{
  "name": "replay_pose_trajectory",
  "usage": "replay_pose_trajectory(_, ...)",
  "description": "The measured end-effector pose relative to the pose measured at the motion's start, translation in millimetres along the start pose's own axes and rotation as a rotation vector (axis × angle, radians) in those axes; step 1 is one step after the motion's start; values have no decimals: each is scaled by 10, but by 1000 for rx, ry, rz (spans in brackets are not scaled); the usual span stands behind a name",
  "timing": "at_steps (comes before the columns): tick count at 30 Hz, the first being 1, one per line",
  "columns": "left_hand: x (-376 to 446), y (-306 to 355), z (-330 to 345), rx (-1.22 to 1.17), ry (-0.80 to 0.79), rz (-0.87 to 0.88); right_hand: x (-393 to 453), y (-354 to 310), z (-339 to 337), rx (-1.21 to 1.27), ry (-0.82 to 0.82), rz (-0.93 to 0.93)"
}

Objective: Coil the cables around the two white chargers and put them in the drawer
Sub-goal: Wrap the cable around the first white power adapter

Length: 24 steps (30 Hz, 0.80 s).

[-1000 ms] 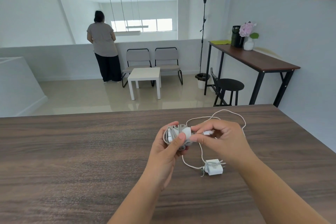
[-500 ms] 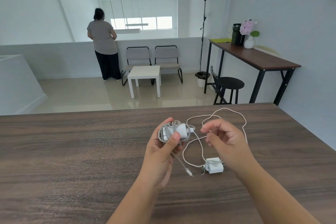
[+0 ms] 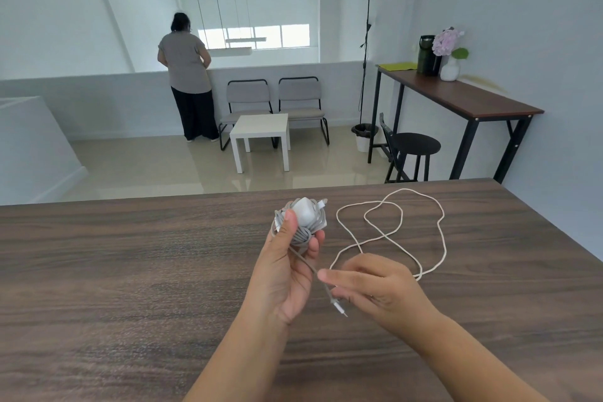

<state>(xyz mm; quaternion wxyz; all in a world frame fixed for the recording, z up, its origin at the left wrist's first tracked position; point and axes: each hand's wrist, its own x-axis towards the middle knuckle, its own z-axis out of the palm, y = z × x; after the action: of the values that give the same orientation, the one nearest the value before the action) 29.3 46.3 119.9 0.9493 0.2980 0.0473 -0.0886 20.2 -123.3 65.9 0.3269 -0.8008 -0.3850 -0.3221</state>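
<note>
Dark wood-grain worktop (image 3: pixel 130 271) fills the lower half of the view, with a bright white room past its far edge. Going left to right back there: a person in a grey top (image 3: pixel 186 75) standing at a low white wall, two grey padded chairs (image 3: pixel 274 101) with a small white square table (image 3: pixel 261 135) in front, a tall black floor lamp (image 3: pixel 368 42), a black round stool (image 3: pixel 414 148), then a high brown-topped table with black legs (image 3: pixel 463 101) along the right wall carrying a dark jug (image 3: pixel 428 55) and a white vase of pink flowers (image 3: pixel 450 52).

Up close, the left hand (image 3: pixel 287 271) is held above the worktop, its grip wrapped around a white square charger with grey cable coiled round it (image 3: pixel 305 217); the thumb presses on the front of the bundle. A short tail of that grey cable runs down and right from the bundle to the right hand (image 3: pixel 378 290), whose thumb and fingers pinch it near the small white plug end (image 3: pixel 339 308), which pokes out below the fingers.

Further right, a long white cable (image 3: pixel 437 232) lies in loose loops on the worktop, just beyond the right hand. The second charger isn't visible, maybe behind that hand, can't tell.
</note>
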Motion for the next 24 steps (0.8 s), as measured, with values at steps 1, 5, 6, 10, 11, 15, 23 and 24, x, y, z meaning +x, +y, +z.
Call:
replay_pose_trajectory(1, 2, -4, 2, -12, 7, -5, 9, -9, -1, -5, -14, -32)
replay_pose_trajectory(5, 5, -37, 12, -22, 23, -21, 22, -18, 13, -66, -90, -123)
replay_pose_trajectory(6, 4, -44, 11, -21, 16, -25, 30, -17, 13, -66, -84, -129)
replay_pose_trajectory(10, 16, -53, -44, 25, -17, -12, 118, -135, -11, 156, 54, 30)
replay_pose_trajectory(11, 13, -60, -59, 47, -33, 2, 155, -169, -37, 230, 101, 113)
replay_pose_trajectory(15, -18, -115, -135, 167, -132, 77, 316, -238, -120, 418, 213, 352)
replay_pose_trajectory(23, -47, -154, -237, 426, -200, 240, 484, -254, -137, 422, 298, 450)
replay_pose_trajectory(24, -49, -152, -236, 448, -214, 258, 494, -250, -135, 432, 306, 475)
